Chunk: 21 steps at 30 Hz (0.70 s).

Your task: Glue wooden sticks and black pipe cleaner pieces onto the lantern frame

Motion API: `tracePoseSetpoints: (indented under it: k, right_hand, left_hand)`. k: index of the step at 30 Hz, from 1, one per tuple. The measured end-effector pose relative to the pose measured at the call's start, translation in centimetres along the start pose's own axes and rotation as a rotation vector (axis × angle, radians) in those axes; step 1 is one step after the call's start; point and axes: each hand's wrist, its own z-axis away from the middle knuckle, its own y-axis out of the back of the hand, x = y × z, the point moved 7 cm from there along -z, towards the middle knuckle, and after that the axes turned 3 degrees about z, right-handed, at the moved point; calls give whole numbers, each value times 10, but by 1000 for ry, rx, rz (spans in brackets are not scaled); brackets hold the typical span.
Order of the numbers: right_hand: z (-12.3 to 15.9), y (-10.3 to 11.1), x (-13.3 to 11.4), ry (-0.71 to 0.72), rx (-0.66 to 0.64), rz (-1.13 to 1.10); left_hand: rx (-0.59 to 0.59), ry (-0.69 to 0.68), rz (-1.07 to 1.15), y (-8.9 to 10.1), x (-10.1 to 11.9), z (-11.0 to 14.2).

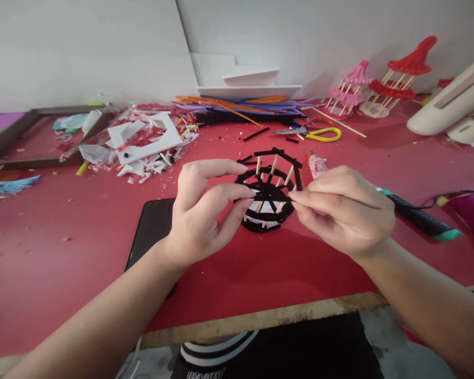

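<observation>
A small round cage-like model (274, 171) of black fuzzy stems and pale wooden sticks stands on the red table, with white panels low in it. Across its near side runs a short black pipe cleaner (272, 199). My left hand (205, 210) pinches the left end between thumb and finger, another finger raised toward the rim. At the right end, my right hand (342, 210) pinches with thumb and fingertips. Whether this stem is joined to the model I cannot tell. A pink-patterned nozzle (317, 164) shows just behind my right hand.
Yellow-handled scissors (324, 135) lie behind the model, before a pile of coloured pipe cleaners (237, 108). White foam scraps (150, 137) are at left. A black phone (152, 229) lies by my left wrist, a cutter knife (422, 216) at right. Pink (349, 89) and red models (403, 79) stand behind.
</observation>
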Motion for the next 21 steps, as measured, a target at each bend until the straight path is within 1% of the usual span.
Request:
tracePoseSetpoints:
  k: [7, 13, 18, 21]
  right_hand:
    - [0, 0, -4, 43, -14, 27]
    - [1, -3, -2, 29, -34, 26]
    - [2, -2, -3, 32, -33, 25]
    - [1, -3, -3, 26, -40, 34]
  left_hand:
    - [-7, 3, 11, -1, 0, 0]
    - [-12, -8, 31, -2, 1, 0]
    - [20, -26, 34, 0, 2, 0]
    - [11, -26, 29, -1, 2, 0]
